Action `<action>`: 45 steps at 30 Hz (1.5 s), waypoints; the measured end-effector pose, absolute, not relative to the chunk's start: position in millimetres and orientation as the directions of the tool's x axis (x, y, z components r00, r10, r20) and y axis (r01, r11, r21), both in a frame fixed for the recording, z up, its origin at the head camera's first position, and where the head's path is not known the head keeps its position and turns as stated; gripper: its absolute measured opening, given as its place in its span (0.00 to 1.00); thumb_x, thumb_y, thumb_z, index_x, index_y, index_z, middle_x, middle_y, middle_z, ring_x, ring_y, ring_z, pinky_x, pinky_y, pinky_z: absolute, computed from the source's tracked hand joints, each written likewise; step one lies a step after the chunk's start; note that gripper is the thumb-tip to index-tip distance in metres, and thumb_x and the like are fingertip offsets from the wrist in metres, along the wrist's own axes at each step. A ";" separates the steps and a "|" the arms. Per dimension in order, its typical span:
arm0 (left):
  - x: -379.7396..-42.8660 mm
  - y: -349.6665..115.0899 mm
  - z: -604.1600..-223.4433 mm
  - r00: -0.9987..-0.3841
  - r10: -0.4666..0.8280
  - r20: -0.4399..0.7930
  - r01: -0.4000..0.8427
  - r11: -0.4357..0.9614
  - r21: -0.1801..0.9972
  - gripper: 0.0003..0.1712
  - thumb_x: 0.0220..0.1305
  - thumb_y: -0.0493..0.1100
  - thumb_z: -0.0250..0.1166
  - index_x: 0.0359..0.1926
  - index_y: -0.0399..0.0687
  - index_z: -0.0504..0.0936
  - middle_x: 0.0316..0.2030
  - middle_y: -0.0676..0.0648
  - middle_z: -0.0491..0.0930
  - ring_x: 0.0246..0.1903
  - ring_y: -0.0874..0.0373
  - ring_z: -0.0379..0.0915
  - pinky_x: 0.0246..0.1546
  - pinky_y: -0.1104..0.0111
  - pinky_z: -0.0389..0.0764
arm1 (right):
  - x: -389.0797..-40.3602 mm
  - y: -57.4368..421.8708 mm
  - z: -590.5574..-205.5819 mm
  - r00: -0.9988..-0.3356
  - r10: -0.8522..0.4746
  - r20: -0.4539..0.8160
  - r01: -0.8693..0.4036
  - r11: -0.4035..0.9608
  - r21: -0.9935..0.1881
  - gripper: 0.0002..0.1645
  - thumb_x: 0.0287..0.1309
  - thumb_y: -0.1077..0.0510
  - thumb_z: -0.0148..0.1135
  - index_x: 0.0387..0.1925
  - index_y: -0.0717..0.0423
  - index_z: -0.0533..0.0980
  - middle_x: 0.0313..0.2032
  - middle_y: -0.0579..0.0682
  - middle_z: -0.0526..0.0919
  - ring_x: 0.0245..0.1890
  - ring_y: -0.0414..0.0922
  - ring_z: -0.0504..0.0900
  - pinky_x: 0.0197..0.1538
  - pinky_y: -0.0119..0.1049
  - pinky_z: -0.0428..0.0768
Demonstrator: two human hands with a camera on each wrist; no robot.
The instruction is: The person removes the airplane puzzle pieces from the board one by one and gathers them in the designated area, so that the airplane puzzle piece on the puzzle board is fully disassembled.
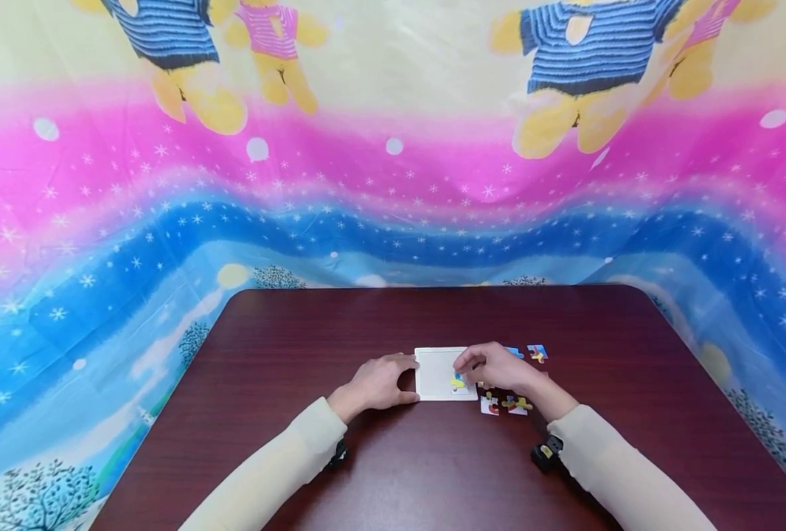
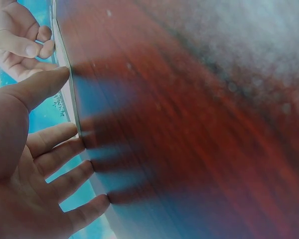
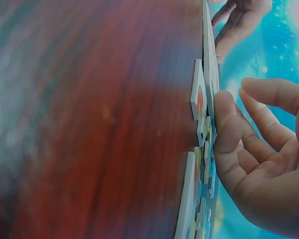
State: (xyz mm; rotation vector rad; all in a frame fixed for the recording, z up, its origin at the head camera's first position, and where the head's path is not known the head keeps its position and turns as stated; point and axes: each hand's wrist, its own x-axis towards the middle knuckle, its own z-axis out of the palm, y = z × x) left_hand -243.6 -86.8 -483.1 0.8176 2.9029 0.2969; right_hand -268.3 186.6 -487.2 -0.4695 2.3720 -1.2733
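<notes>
A shallow white puzzle tray (image 1: 436,372) lies flat on the table. My left hand (image 1: 383,381) is at its left edge, thumb at the near corner and the other fingertips on the rim. In the left wrist view those fingers (image 2: 65,154) are spread and fairly straight. Over the tray's right side is my right hand (image 1: 499,367), just above a yellow and blue jigsaw piece (image 1: 458,384) in the near right corner. The right wrist view shows the thumb (image 3: 225,112) low by the tray and apart from the raised index finger, with no piece visible between them.
Loose jigsaw pieces lie right of the tray: one (image 1: 489,404) near its front corner, another (image 1: 517,405) beside it, and one (image 1: 537,353) farther back. Others are partly hidden under the right hand. A patterned cloth (image 1: 393,221) hangs behind the dark wooden table (image 1: 313,317).
</notes>
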 end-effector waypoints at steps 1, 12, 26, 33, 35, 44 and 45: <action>-243.8 -86.8 -482.8 -0.849 0.526 -0.053 0.504 0.836 0.217 0.36 0.61 0.62 0.68 0.67 0.54 0.75 0.68 0.50 0.73 0.69 0.54 0.69 0.61 0.56 0.77 | -268.6 186.3 -487.3 -0.860 -0.474 -0.190 -0.105 0.529 -0.842 0.13 0.60 0.63 0.66 0.47 0.59 0.82 0.45 0.55 0.87 0.32 0.47 0.80 0.28 0.40 0.78; -245.3 -86.0 -483.4 -0.854 0.518 -0.053 0.499 0.843 0.201 0.36 0.60 0.62 0.68 0.67 0.56 0.75 0.67 0.52 0.74 0.69 0.56 0.68 0.60 0.56 0.78 | -266.4 183.7 -481.3 -0.845 -0.504 -0.179 -0.131 0.520 -0.844 0.14 0.59 0.66 0.64 0.48 0.60 0.81 0.46 0.56 0.86 0.46 0.46 0.84 0.40 0.38 0.81; -243.8 -85.9 -482.5 -0.852 0.519 -0.066 0.497 0.842 0.208 0.36 0.61 0.62 0.68 0.67 0.55 0.75 0.68 0.51 0.73 0.69 0.55 0.67 0.62 0.56 0.77 | -268.8 183.3 -482.2 -0.855 -0.491 -0.168 -0.133 0.520 -0.844 0.15 0.57 0.67 0.63 0.48 0.61 0.81 0.43 0.54 0.85 0.42 0.45 0.82 0.39 0.39 0.82; -244.0 -85.8 -483.7 -0.852 0.520 -0.064 0.498 0.841 0.209 0.36 0.61 0.62 0.68 0.67 0.54 0.75 0.68 0.51 0.73 0.70 0.55 0.67 0.62 0.56 0.77 | -270.7 183.4 -483.1 -0.853 -0.493 -0.171 -0.124 0.509 -0.852 0.15 0.56 0.68 0.63 0.47 0.61 0.81 0.40 0.55 0.85 0.40 0.45 0.81 0.36 0.38 0.81; -244.0 -85.8 -484.0 -0.851 0.520 -0.066 0.497 0.841 0.212 0.36 0.61 0.61 0.68 0.67 0.54 0.75 0.68 0.51 0.73 0.70 0.55 0.67 0.62 0.55 0.77 | -270.7 183.3 -482.9 -0.848 -0.498 -0.178 -0.118 0.506 -0.854 0.14 0.57 0.68 0.63 0.46 0.62 0.81 0.40 0.56 0.85 0.39 0.45 0.81 0.34 0.37 0.79; -244.0 -86.1 -483.8 -0.848 0.527 -0.053 0.507 0.836 0.209 0.36 0.60 0.61 0.69 0.67 0.54 0.76 0.68 0.51 0.74 0.69 0.55 0.68 0.61 0.56 0.77 | -270.0 183.8 -481.4 -0.855 -0.482 -0.192 -0.097 0.511 -0.854 0.11 0.57 0.67 0.66 0.44 0.61 0.82 0.37 0.57 0.84 0.35 0.46 0.78 0.29 0.36 0.73; -244.3 -86.0 -483.9 -0.848 0.527 -0.052 0.507 0.836 0.209 0.36 0.60 0.61 0.69 0.67 0.54 0.76 0.68 0.51 0.74 0.69 0.55 0.68 0.61 0.56 0.77 | -269.9 184.2 -481.1 -0.856 -0.480 -0.191 -0.097 0.512 -0.853 0.11 0.57 0.66 0.66 0.44 0.61 0.82 0.37 0.56 0.84 0.34 0.45 0.78 0.28 0.37 0.73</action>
